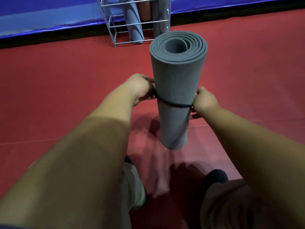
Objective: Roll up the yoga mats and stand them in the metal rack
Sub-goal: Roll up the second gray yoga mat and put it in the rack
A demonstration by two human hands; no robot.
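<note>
A rolled grey yoga mat stands upright in front of me, its spiral end facing up and its lower end just above the red floor. A thin black band circles its middle. My left hand grips the roll at the band on the left side. My right hand pinches the band on the right side. The metal rack stands at the far edge of the floor and holds three rolled mats, grey-blue, reddish and grey.
Red padded flooring spreads all around. A blue crash mat runs behind the rack along a black strip. My knees and dark shoes are at the bottom of the view.
</note>
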